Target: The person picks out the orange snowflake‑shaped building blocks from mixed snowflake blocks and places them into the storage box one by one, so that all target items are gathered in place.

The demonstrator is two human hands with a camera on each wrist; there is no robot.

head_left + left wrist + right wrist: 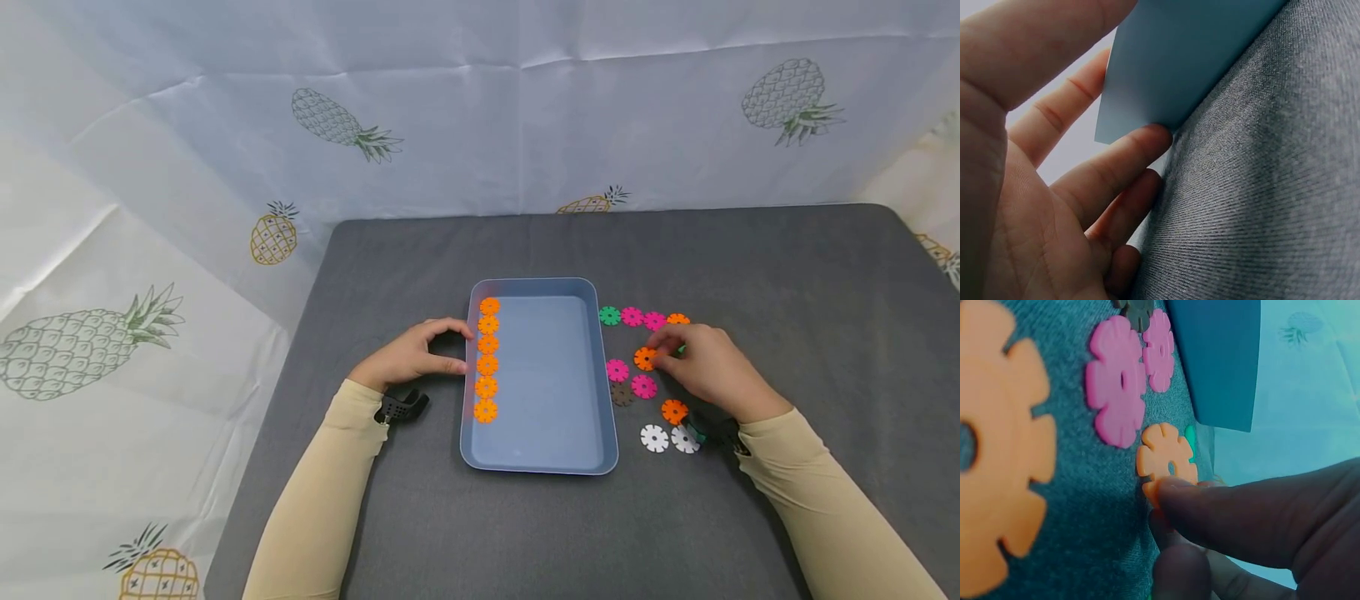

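In the head view my right hand (705, 367) pinches an orange notched flower disc (643, 359) at its edge, right of a blue-grey tray (555, 383). The right wrist view shows my thumb lying over the rim of that orange disc (1161, 449); the fingertips behind it are partly hidden. Along the tray's left outer side rests my left hand (412, 354), thumb and fingers spread apart. Fingers touch the tray wall (1147, 69) in the left wrist view. Several orange discs (487, 365) form a column inside the tray along its left side.
More discs lie on the grey cloth right of the tray: pink (617, 371), green (610, 316), brown (622, 394), white (654, 438) and orange (674, 412). Some sit partly under the right hand and wrist. A pineapple-print curtain (480, 133) hangs behind the table.
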